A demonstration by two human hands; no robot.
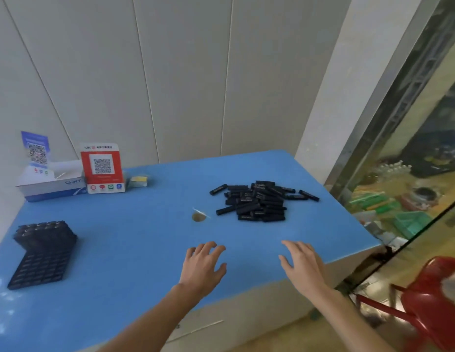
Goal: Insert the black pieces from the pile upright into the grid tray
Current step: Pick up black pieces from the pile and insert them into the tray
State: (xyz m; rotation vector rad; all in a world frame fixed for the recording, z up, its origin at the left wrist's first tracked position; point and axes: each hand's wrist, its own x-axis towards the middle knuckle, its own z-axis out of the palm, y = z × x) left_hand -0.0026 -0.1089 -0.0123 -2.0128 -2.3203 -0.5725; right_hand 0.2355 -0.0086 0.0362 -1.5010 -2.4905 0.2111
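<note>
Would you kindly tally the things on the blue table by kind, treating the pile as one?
Pile of black pieces: 1
Grid tray: 1
QR code signs: 2 (red, blue)
White box: 1
Yellow pad: 1
Small round disc: 1
Total: 7

table top: plain light blue
pile of pieces: black, faint pale lettering
grid tray: black
card stand: red, white panel with black QR pattern
box at far left corner: white and blue
chair: red
wall panels: pale grey
</note>
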